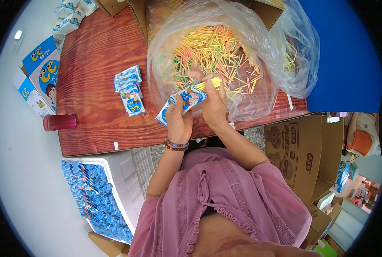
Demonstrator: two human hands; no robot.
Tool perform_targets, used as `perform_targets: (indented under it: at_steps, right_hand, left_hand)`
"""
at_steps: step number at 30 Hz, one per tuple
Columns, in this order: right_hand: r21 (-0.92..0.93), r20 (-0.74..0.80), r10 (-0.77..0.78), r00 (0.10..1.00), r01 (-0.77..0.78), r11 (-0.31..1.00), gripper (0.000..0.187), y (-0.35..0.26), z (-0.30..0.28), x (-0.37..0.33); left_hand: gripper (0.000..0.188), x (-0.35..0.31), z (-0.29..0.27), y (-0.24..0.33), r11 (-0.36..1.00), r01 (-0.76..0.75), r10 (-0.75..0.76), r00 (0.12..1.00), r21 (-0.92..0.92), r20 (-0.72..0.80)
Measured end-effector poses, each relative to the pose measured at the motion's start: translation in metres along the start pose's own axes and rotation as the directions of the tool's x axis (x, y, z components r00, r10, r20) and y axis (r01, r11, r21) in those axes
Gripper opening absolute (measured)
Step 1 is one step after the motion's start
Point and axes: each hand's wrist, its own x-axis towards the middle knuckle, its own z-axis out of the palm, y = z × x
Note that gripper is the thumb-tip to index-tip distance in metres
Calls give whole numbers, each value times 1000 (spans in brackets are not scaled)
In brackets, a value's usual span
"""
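Note:
My left hand (180, 116) grips a blue and white printed packet (186, 99) by its lower part, tilted up toward the right. At the packet's upper end, my right hand (213, 100) pinches a bundle of thin yellow sticks (211, 84). The ends of the sticks sit at the packet's mouth; how far in they reach is hidden by the fingers. Just beyond both hands lies a large clear plastic bag (161, 55), spread open. Loose thin sticks (212, 47) in yellow, pink, orange and green are heaped in it.
Several similar packets (132, 100) lie overlapped on the red-brown wooden table (92, 85). A pink-red cup or jar (60, 122) stands at the left edge. Below left, a white foam box (118, 180) holds many blue packets (92, 197). Cardboard boxes (291, 150) stand right and behind the bag.

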Motion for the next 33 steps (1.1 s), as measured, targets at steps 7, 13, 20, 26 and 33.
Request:
perform_targets:
  at_steps: [7,13,20,26,33]
  right_hand:
    - [-467,217,32,976,75,881,43,-11,7,6]
    - [-729,385,186,904,175,661,60,-6,-1,12]
    - [-759,603,82,794,539,365,31,-4,25,11]
    - [-707,487,260,834,201,678,22,2,36,20]
    - [-874,415,501,759,180,451,25,23,48,30]
  left_hand:
    - [32,7,-16,4,999,-49,49,998,9,45]
    - [32,9,-30,16,962,9,2,999,-272,41]
    - [36,8,-46,27,940,-67,112,987,-334,118]
    - [24,9,-59,48,950,-213,260,945,-229,198]
    - [16,-10,-79,67,917,-396,393,917,-45,-69]
